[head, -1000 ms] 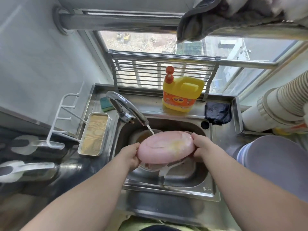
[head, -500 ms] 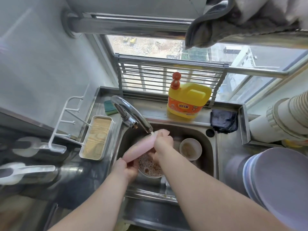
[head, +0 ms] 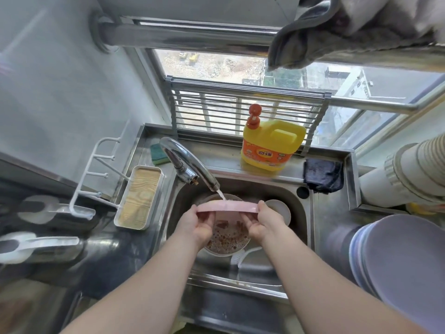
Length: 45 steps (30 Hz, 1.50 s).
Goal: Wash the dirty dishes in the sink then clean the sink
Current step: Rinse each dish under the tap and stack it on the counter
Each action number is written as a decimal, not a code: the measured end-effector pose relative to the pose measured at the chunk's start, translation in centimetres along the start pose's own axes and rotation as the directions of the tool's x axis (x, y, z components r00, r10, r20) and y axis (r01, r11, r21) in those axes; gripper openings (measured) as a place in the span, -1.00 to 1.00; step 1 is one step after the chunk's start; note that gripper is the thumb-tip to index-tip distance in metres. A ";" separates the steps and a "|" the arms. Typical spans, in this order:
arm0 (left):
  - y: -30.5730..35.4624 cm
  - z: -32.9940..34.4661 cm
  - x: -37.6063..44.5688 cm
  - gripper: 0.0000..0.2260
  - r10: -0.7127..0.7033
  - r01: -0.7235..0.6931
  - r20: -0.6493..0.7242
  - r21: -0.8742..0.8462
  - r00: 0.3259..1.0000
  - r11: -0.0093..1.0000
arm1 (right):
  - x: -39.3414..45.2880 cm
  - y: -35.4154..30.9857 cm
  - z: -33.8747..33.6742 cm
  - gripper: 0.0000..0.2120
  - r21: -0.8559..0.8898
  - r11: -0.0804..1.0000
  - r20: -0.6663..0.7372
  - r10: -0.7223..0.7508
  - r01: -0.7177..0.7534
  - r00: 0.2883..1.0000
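Note:
A pink plate (head: 227,206) is held level and edge-on under the running tap (head: 190,166), over the steel sink (head: 302,227). My left hand (head: 197,225) grips its left rim and my right hand (head: 262,224) grips its right rim. Water from the spout lands on the plate's top. Below it in the basin sits a bowl of brown, foamy water (head: 227,239). A small white bowl (head: 279,212) lies behind my right hand, and a white brush (head: 243,256) lies at the basin's front.
A yellow detergent jug (head: 272,145) and a dark cloth (head: 323,174) sit on the back ledge, a green sponge (head: 159,154) behind the tap. A white tray (head: 139,197) lies left of the sink. Stacked pale plates (head: 399,261) stand at right.
The plate was steeply tilted half a second ago with my right hand at its top; it is now level and edge-on, with a hand gripping each end under the stream.

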<state>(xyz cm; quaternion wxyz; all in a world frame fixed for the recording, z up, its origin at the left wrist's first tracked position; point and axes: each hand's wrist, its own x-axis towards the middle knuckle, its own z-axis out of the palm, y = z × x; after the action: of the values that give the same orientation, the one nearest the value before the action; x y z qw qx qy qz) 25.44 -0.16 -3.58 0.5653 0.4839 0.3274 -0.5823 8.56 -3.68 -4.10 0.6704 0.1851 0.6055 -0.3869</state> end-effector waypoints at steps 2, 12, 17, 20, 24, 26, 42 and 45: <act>-0.9 0.9 -0.2 -0.73 -0.008 0.007 0.024 0.051 1.000 0.999 | 0.2 -0.6 -1.0 -0.69 0.017 1.000 0.001 -0.008 0.008 1.000; -4.2 2.1 -1.3 -0.71 -0.076 0.043 0.072 0.381 0.994 0.924 | 0.2 -3.3 -7.8 -0.70 0.022 1.000 0.041 -0.005 0.004 0.999; -3.0 1.1 -0.8 -0.64 -0.169 0.127 0.051 0.461 0.984 0.878 | -0.9 -3.1 -10.1 -0.69 -0.012 1.000 0.070 0.021 -0.020 0.997; -1.5 0.6 -0.3 -0.63 -0.217 0.179 0.017 0.499 0.976 0.848 | -1.5 -2.8 -10.8 -0.67 -0.009 1.000 0.076 0.021 -0.020 0.997; 0.0 0.2 -0.2 -0.62 -0.234 0.150 0.052 0.632 0.971 0.761 | -2.3 -2.1 -11.6 -0.62 0.005 1.000 0.061 0.008 -0.009 0.998; 0.4 -0.1 -0.2 -0.63 -0.239 0.116 0.079 0.704 0.968 0.701 | -2.7 -1.7 -11.6 -0.59 -0.001 1.000 0.052 -0.016 0.016 0.999; 7.7 -5.6 -1.1 -0.63 0.011 -0.016 0.011 0.806 1.000 0.591 | -0.6 5.0 -4.1 -0.52 -0.454 0.883 -0.012 -0.143 0.123 0.990; 9.0 -6.3 -1.0 -0.64 0.046 -0.010 -0.023 0.783 0.999 0.622 | -0.4 5.5 -1.3 -0.54 -0.503 0.851 0.045 -0.150 0.152 0.988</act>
<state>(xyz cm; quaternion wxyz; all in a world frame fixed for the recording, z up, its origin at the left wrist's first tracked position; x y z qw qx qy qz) 35.33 4.69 -3.18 0.3009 0.6983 0.0455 -0.6478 11.75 0.85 -5.15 0.6643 -0.0456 0.6968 -0.2666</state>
